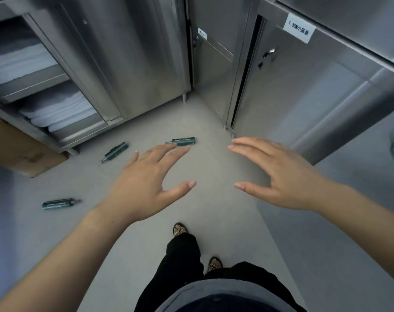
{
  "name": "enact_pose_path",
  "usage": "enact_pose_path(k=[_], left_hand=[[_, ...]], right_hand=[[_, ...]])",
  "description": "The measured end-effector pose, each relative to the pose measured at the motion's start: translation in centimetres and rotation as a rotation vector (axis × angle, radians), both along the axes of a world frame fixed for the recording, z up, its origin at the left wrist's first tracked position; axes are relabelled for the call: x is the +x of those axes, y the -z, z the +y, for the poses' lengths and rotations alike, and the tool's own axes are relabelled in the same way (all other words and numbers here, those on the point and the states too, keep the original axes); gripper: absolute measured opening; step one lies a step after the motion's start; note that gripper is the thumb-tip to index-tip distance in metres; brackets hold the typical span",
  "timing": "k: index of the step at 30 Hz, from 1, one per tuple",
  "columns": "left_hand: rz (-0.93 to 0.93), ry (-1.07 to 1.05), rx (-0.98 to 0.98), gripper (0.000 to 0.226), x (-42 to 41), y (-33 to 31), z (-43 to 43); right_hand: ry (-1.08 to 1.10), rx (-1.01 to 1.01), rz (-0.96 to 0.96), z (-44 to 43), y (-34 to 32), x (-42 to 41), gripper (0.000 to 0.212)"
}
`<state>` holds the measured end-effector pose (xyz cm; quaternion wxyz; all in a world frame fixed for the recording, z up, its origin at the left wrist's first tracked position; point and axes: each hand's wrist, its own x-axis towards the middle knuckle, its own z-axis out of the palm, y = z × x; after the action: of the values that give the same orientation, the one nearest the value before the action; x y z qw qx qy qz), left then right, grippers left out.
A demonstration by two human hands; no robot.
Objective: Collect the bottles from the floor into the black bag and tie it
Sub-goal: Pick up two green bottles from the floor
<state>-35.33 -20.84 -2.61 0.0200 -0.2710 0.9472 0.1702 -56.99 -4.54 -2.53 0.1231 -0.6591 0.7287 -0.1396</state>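
Three dark green bottles lie on their sides on the grey floor. One bottle [184, 141] is near the cabinet corner, just beyond my left fingertips. A second bottle [115, 151] lies by the open cabinet's foot. The third bottle [59, 204] is at the left, level with my left wrist. My left hand [146, 181] and my right hand [275, 174] are held out in the air above the floor, fingers spread and straight, holding nothing. No black bag is in view.
Steel cabinets stand ahead; the left cabinet [128, 59] is open, with stacked white linen [61, 113] on its shelves. A cardboard box [18, 152] sits at the left. A steel cabinet door [304, 93] with a paper label stands at the right. My feet [180, 230] are below.
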Motion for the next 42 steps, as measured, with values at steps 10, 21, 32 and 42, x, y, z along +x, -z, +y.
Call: enact_pose_path(k=[10, 21, 32, 42], left_hand=[[0.001, -0.114, 0.043, 0.082, -5.6, 2.3, -16.3], [-0.024, -0.129, -0.025, 0.082, -11.4, 1.4, -33.5], [-0.016, -0.289, 0.029, 0.08, -18.7, 2.7, -42.2], [-0.099, -0.559, 0.138, 0.084, -27.1, 7.4, -48.2]], right_hand=[[-0.045, 0.047, 0.041, -17.9, 0.4, -6.3, 0.069], [-0.081, -0.008, 0.011, -35.9, -0.3, -12.7, 0.069], [-0.261, 0.042, -0.034, -48.8, 2.0, -20.7, 0.064], [-0.401, 0.119, -0.197, -61.1, 7.3, -30.0, 0.066]])
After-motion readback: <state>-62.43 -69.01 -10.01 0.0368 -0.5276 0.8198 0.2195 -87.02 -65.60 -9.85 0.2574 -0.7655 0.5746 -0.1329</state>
